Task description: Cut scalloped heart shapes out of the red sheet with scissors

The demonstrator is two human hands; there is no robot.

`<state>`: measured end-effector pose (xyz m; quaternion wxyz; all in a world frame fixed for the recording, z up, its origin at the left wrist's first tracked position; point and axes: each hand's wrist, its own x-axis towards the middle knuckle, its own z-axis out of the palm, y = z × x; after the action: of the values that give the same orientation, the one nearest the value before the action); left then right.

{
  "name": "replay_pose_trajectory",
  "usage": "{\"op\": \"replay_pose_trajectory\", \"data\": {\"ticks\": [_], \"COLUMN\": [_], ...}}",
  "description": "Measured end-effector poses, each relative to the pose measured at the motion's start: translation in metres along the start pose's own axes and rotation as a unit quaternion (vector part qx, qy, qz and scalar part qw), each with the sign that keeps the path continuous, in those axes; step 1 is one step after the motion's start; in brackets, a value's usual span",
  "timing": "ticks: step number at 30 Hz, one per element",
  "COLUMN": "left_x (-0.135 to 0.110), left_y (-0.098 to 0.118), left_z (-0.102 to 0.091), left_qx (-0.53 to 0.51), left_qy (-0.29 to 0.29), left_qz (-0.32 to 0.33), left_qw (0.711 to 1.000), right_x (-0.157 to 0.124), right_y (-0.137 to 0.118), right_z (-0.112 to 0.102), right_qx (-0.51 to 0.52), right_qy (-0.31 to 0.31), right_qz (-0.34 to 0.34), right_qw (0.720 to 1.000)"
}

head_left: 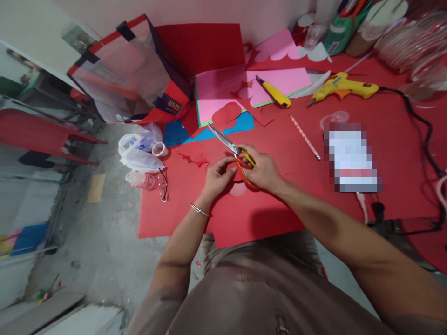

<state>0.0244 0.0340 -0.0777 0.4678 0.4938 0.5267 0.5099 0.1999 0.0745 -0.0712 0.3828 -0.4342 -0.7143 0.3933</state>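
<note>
My right hand (261, 168) is closed round the handles of a pair of scissors (225, 140), whose blades point up and to the left, nearly shut. One handle loop is orange-red, and a yellow part shows under my fingers. Close beside it, my left hand (219, 176) has its thumb and fingers pinched together near the scissors' pivot; whatever lies between them is too small or hidden to make out. Below the hands a pale pink round piece (238, 188) lies on red paper. Cut red paper circles (226, 115) rest beyond the blade tips, and a jagged red scrap (192, 159) lies left.
A yellow utility knife (274, 91) lies on pink paper (216, 93). To the right are a pencil (305, 137), a yellow glue gun (344, 87) with a black cord, and a blurred phone (352, 160). Eyeglasses (163, 185), a white plastic bag (139, 151) and a large bag (129, 70) stand left.
</note>
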Motion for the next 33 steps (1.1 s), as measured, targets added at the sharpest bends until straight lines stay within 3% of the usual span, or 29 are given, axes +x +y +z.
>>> {"op": "replay_pose_trajectory", "data": {"ticks": [5, 13, 26, 33], "left_x": [-0.0004, -0.0031, -0.0011, -0.0028], "left_y": [0.0007, 0.0068, 0.0044, 0.0060], "left_z": [0.0025, 0.0066, 0.0042, 0.0058], "left_qx": [-0.007, -0.040, 0.007, -0.028], "left_qy": [0.018, 0.093, 0.094, 0.099], "left_qz": [0.016, -0.038, -0.002, -0.039], "left_qw": [1.000, 0.994, 0.996, 0.994], "right_x": [0.0000, -0.0004, 0.0017, 0.0027], "right_y": [0.0030, 0.0054, 0.0085, 0.0075], "right_z": [0.0002, 0.0022, 0.0021, 0.0026], "right_qx": [0.015, 0.043, 0.082, 0.086], "right_qy": [0.001, 0.004, 0.028, 0.033], "right_qz": [0.004, 0.012, 0.026, 0.036], "right_qw": [1.000, 0.999, 0.996, 0.995]}}
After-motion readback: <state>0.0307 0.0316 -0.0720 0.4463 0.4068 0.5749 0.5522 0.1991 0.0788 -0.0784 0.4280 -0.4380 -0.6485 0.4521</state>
